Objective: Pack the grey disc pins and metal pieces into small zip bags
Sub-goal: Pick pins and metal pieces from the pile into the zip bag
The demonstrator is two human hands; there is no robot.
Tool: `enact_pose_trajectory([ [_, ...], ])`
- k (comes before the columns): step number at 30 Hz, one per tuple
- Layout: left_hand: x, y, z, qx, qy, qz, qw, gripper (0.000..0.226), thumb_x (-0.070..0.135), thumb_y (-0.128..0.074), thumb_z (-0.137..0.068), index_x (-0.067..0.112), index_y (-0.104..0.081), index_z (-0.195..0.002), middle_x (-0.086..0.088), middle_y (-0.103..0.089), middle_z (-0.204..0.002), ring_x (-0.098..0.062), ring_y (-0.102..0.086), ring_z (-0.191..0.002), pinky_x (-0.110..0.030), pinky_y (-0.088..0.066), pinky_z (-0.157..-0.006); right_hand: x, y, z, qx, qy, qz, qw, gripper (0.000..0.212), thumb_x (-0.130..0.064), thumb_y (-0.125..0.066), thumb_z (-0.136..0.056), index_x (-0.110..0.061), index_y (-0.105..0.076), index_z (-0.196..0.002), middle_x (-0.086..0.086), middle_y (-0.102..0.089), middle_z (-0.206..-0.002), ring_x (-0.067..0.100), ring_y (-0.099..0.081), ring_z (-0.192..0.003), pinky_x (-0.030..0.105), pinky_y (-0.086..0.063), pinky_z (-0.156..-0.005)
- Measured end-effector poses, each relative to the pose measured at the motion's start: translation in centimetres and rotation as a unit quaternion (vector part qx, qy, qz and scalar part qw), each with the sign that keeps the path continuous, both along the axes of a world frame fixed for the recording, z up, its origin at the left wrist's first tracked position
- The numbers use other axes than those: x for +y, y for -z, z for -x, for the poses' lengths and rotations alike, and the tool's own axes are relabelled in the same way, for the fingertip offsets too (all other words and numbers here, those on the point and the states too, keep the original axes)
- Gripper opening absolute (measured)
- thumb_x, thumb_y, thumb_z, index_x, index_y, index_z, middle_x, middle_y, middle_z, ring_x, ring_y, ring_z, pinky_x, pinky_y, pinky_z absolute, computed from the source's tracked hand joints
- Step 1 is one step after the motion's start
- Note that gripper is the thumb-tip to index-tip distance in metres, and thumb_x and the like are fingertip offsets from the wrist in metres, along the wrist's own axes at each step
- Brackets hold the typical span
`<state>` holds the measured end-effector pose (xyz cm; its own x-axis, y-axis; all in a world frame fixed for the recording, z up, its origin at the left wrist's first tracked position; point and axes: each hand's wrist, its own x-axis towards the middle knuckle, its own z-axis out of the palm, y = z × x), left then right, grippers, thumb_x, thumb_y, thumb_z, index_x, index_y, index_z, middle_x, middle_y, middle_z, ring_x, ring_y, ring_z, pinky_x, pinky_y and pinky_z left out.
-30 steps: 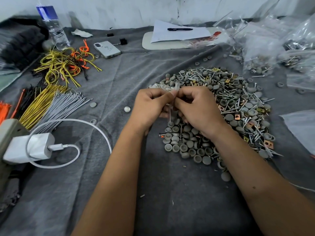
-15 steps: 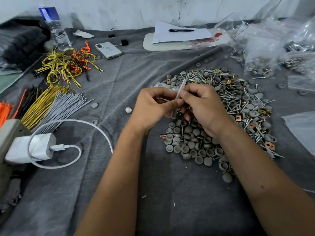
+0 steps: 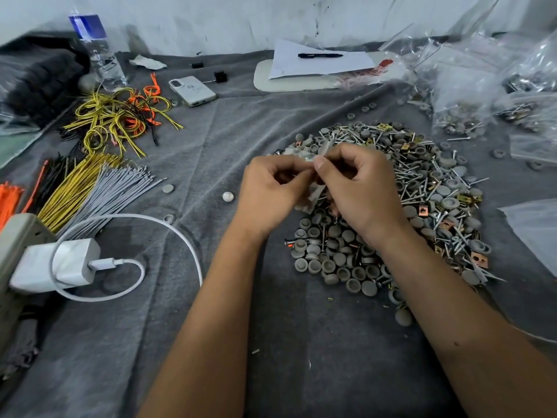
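I am pinching a small zip bag (image 3: 313, 193) closed-fingered between my left hand (image 3: 271, 188) and right hand (image 3: 358, 191) above the pile of grey disc pins (image 3: 337, 257) on the bench (image 3: 180, 342), apparently working its mouth, and the next move calls for loading or sealing.

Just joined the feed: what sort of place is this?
Probably an informal hand-packing workbench: a heap of grey disc pins, sorted wire bundles, filled bags, all on a grey cloth.

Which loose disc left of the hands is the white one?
The disc nearest the left hand: white disc. The other two, and, are grey.
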<state>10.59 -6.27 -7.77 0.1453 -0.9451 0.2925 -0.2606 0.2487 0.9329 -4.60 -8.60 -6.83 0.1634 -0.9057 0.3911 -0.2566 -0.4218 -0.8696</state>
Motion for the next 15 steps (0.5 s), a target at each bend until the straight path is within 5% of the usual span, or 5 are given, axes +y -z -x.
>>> enact_pose_trajectory([
  [3,-0.3,0.1,-0.3,0.042,-0.036,-0.026,0.998,0.014,0.004,-0.068,-0.095,0.002,-0.079,-0.087,-0.009,-0.076,-0.074,-0.017,-0.068,-0.063,-0.031,-0.055,-0.063,0.1,-0.2,-0.1,0.004,0.017,0.013,1.000,0.019,-0.026,-0.065,-0.099,-0.015,-0.070,-0.085,-0.004,-0.065,-0.066,0.010,-0.058,-0.052,0.025,-0.043,-0.054],
  [6,-0.5,0.1,-0.2,0.144,-0.058,-0.053,0.987,0.011,0.002,-0.073,-0.091,0.001,-0.079,-0.082,-0.021,-0.075,-0.079,-0.033,-0.067,-0.073,-0.059,-0.057,-0.079,0.0,0.0,-0.1,0.030,0.018,-0.004,0.999,0.022,-0.028,-0.063,-0.101,-0.013,-0.071,-0.087,0.001,-0.068,-0.069,0.016,-0.061,-0.053,0.032,-0.049,-0.054],
  [8,-0.4,0.0,0.1,0.182,-0.063,-0.058,0.980,0.011,0.000,-0.077,-0.087,0.001,-0.078,-0.077,-0.026,-0.072,-0.077,-0.038,-0.064,-0.073,-0.066,-0.054,-0.077,0.0,0.1,-0.2,0.032,0.005,-0.026,0.999,0.023,-0.029,-0.061,-0.102,-0.014,-0.072,-0.089,0.003,-0.070,-0.070,0.019,-0.065,-0.053,0.039,-0.055,-0.051],
  [11,-0.4,0.4,0.6,0.137,-0.062,-0.041,0.988,0.013,0.006,-0.084,-0.083,0.002,-0.075,-0.074,-0.024,-0.070,-0.070,-0.034,-0.059,-0.061,-0.050,-0.050,-0.062,0.0,0.3,-0.1,-0.009,-0.021,-0.063,0.998,0.026,-0.035,-0.063,-0.101,-0.015,-0.072,-0.086,0.005,-0.069,-0.064,0.025,-0.067,-0.047,0.048,-0.057,-0.043],
  [15,-0.4,0.7,1.2,0.095,-0.061,-0.017,0.993,0.026,0.013,-0.088,-0.081,0.001,-0.069,-0.068,-0.025,-0.071,-0.072,-0.049,-0.067,-0.066,-0.054,-0.056,-0.062,-0.1,0.3,0.1,-0.018,-0.021,-0.066,0.997,0.025,-0.037,-0.066,-0.098,-0.021,-0.072,-0.079,0.001,-0.071,-0.064,0.026,-0.068,-0.048,0.051,-0.056,-0.043],
])
